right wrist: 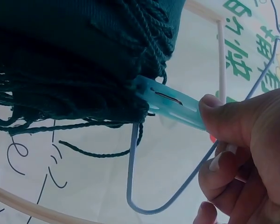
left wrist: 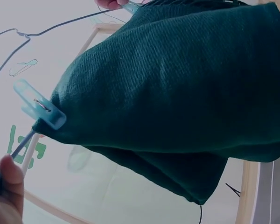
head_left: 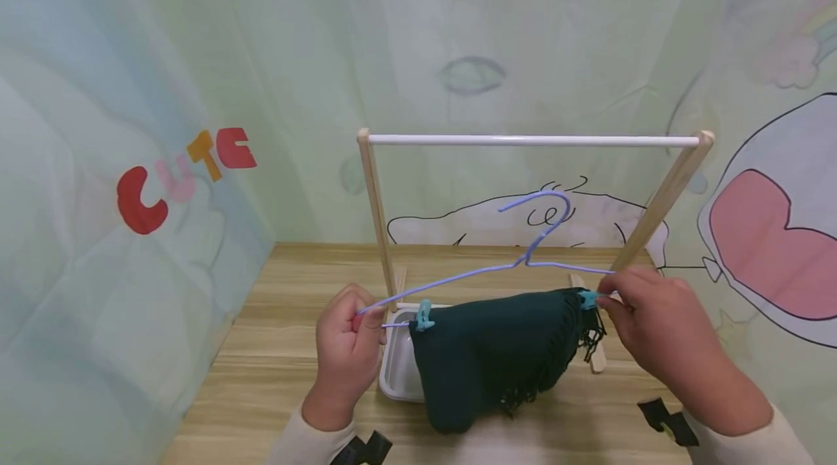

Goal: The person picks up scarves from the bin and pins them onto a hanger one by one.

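A dark green fringed cloth [head_left: 497,349], perhaps a scarf, hangs folded over the lower bar of a blue wire hanger [head_left: 451,277]. My left hand [head_left: 349,341] grips the hanger's left end. Close to that hand, a light blue clothespin [left wrist: 42,106] clamps the cloth's left corner. At the fringed right side sits another light blue clothespin [right wrist: 177,105]; my right hand [head_left: 673,334] pinches its outer end between thumb and fingers. Its jaws are on the cloth beside the hanger's right bend. The hanger's hook points up and tilts to the left.
Behind the hanger stands a wooden rack with a white top rod [head_left: 532,140] and slanted posts [head_left: 660,203]. A pale tray [head_left: 397,385] is partly hidden behind the cloth on the wood-grain table [head_left: 261,378]. A printed backdrop [head_left: 314,87] encloses the table's back and sides.
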`<state>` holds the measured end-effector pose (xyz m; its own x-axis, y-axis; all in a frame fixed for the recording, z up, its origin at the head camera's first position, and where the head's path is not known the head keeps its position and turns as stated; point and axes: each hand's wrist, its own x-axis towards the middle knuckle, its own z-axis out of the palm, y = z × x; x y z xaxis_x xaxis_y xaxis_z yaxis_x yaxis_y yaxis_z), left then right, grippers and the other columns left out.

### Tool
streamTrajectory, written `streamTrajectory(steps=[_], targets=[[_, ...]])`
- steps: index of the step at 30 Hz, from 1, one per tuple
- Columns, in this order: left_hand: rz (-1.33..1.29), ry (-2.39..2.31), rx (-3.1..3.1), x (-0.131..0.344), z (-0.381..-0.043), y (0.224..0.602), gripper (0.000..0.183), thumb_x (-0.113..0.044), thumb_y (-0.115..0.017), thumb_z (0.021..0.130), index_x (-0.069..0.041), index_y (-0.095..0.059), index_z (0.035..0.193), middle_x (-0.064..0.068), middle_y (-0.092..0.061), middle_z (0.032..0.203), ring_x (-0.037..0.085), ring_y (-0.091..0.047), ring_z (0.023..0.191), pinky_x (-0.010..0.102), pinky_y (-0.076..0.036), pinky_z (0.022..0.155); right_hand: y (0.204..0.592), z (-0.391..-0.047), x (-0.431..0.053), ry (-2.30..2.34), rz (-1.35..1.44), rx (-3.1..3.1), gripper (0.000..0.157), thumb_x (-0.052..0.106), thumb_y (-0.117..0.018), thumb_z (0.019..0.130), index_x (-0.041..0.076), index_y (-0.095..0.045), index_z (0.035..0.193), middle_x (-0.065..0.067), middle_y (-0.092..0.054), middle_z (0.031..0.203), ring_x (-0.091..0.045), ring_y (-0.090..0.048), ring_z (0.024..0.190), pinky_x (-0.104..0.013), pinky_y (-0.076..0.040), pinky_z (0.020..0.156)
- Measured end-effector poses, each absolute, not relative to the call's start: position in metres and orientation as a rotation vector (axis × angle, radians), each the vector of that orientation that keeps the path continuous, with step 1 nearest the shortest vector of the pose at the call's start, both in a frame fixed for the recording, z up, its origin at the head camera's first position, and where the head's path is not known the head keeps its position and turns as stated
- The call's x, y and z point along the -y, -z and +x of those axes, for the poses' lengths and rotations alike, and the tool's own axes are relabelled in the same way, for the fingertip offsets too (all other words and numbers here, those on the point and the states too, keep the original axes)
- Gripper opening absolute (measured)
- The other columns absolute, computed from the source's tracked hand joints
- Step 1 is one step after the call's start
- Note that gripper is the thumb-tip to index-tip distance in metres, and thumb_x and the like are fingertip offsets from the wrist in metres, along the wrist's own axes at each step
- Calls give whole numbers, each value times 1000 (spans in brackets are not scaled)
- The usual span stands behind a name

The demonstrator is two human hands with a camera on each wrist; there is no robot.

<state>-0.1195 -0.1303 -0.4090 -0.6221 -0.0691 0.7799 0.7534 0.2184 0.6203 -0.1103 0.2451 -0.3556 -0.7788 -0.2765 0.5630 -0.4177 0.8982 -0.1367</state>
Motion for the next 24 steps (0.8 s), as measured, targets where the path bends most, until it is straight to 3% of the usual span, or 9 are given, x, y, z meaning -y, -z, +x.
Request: streamTrajectory(steps=[6, 11, 15, 18, 21, 24], targets=[[-657, 1471, 1758, 130, -119, 408, 42, -2, -68, 99, -5, -40, 69, 6, -48, 69, 12, -52, 58, 22, -45, 49, 358, -111, -243, -331, 486, 2542, 25, 5, -89, 79, 12, -73, 97, -5, -75, 88, -20, -62, 68, -36, -35, 60], [-589, 1460, 1821, 130, -120, 410, 40, 9, -68, 94, -5, -40, 69, 6, -48, 70, 12, -52, 59, 21, -44, 50, 362, -108, -242, -353, 469, 2520, 34, 6, -88, 80, 7, -75, 111, -6, -72, 88, -16, -55, 66, -34, -34, 60], [-520, 1452, 1866, 131, -122, 413, 40, 14, -66, 92, -5, -40, 69, 6, -48, 70, 11, -53, 58, 21, -44, 49, 365, -106, -243, -382, 444, 2498, 43, 8, -89, 80, 7, -75, 121, 5, -55, 72, -8, -41, 61, -30, -30, 57], [-472, 1444, 1886, 133, -124, 415, 40, 14, -66, 93, -5, -40, 69, 5, -48, 69, 11, -53, 57, 22, -43, 48, 367, -104, -245, -469, 427, 2448, 45, 7, -89, 79, 7, -75, 122, 8, -42, 69, -5, -34, 62, -26, -28, 55], [-452, 1451, 1894, 135, -124, 417, 41, 13, -67, 94, -5, -40, 69, 5, -48, 69, 11, -54, 55, 22, -43, 47, 370, -102, -249, -582, 397, 2338, 38, 6, -84, 80, 4, -76, 117, 1, -49, 73, -7, -39, 69, -25, -31, 58], [-467, 1468, 1889, 136, -125, 418, 41, 13, -67, 93, -5, -39, 69, 5, -48, 69, 11, -53, 54, 21, -44, 47, 371, -102, -254, -676, 337, 2288, 31, 6, -77, 86, 1, -74, 117, -13, -64, 91, -21, -54, 90, -34, -41, 77]])
